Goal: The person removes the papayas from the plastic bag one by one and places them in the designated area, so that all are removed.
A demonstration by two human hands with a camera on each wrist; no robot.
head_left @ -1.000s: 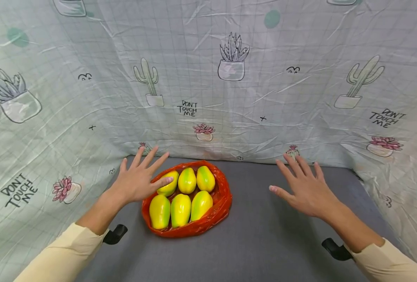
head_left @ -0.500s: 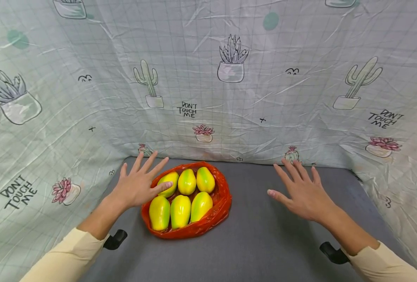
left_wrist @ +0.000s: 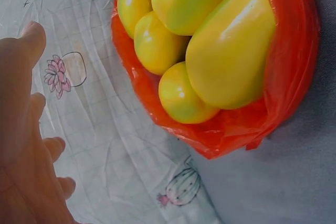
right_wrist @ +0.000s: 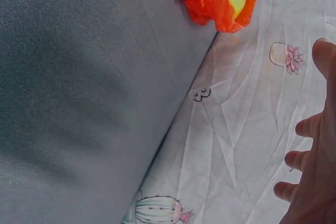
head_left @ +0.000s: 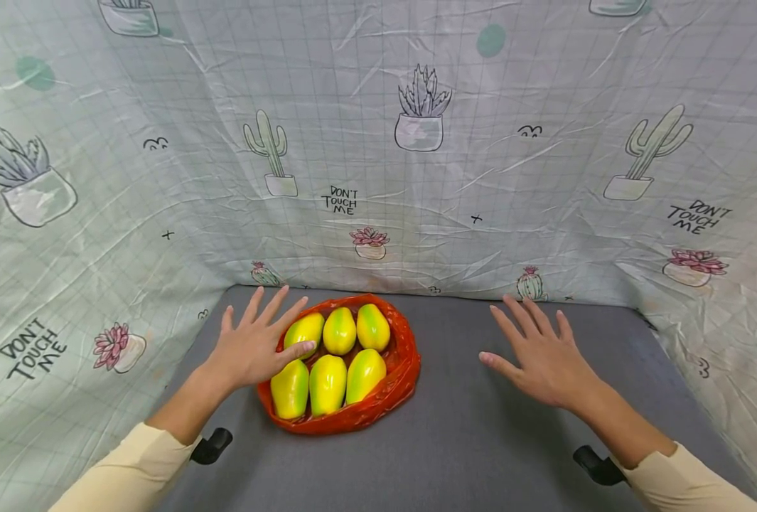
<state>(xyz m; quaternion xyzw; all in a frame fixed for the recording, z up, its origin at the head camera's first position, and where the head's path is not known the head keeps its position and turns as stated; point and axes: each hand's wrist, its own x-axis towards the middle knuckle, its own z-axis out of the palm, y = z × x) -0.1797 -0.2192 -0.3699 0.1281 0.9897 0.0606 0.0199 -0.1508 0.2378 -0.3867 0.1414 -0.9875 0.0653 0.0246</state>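
Note:
A red plastic bag [head_left: 405, 380], its mouth wide and turned up, sits left of the middle on the grey table. Inside lie several glossy yellow-green fruits [head_left: 328, 384] in two rows, shaped like mangoes or small papayas. My left hand [head_left: 248, 353] hovers over the bag's left edge with fingers spread, its thumb in front of one fruit in the head view. In the left wrist view, a gap separates that hand [left_wrist: 26, 135] from the fruits. Well to the right of the bag, my right hand [head_left: 547, 366] is held above the table, fingers spread, holding nothing.
A pale curtain [head_left: 378, 142] printed with cacti and "don't touch me" hangs behind the grey table [head_left: 455, 441] and along both sides. Black wrist mounts [head_left: 212, 446] show beneath the sleeves. The right hand casts a shadow on the tabletop.
Both hands have sunk slightly down the head view, and the right hand has drifted a little to the left. Fingers stay spread; the bag and fruits have not moved.

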